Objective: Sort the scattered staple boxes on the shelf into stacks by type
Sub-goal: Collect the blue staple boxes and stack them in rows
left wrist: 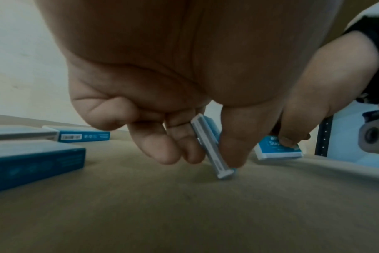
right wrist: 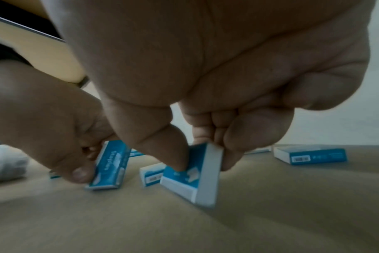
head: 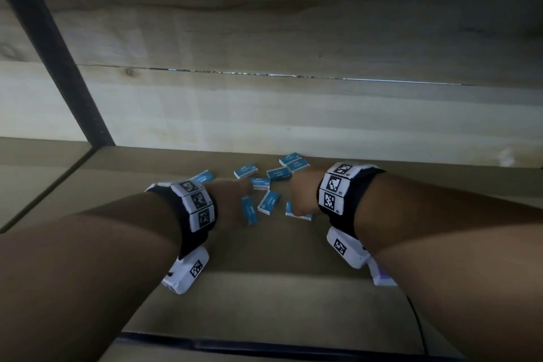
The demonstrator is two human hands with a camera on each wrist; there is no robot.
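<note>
Both hands are pinching staple boxes, the left hand (left wrist: pixel 162 106) tilting one box (left wrist: pixel 212 147) on edge, the right hand (right wrist: pixel 206 102) another (right wrist: pixel 193 176), and either may be slipping onto the shelf (head: pixel 264 288).

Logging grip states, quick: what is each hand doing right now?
Left hand: pinches a blue staple box, tilted up on its end on the shelf.
Right hand: pinches another blue staple box, tipped up on its edge.

Probably a stockroom or shop: a dim wooden shelf (head: pixel 264 258) with a metal upright (head: pixel 58 53) holds boxed staples (head: pixel 246 170).
</note>
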